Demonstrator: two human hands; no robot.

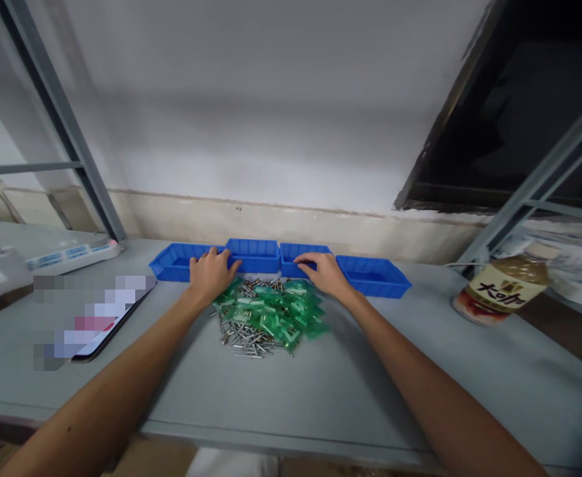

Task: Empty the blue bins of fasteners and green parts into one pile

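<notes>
**2 hands on the bin row, heap right below: go light on the rims**

OK so both hands are up at a row of 4 blue bins. The left hand (214, 271) has its fingers curled where the leftmost bin (169, 264) meets the 2nd bin (257, 255), thumb spread away from them. Looks like a loose, half-open curl to me; can't tell whether it really has hold of a rim or just rests there. The right hand (323, 270) bends over the 3rd bin (287, 262), thumb and fingertips drawn nearly together. If there's anything tiny between them, I can't make it out. The 4th bin (373, 275) sits just right of that hand.

On the near side of both grips, roughly between the wrists, is the heap: green packets (271, 308) lying over thin metal pins (251, 334), with pins poking out toward the body on the gray tabletop (320, 404).

My 2 cents on doing this well: small fingertip nudges at the rims, not big grabs. The heap lies close to the middle bins, so pulling either of those nearer would probably plow into it. Wrists high too, since a dragging palm could scatter pins. The bottle (502, 288) is well right of the right hand, so that elbow should have room.
</notes>
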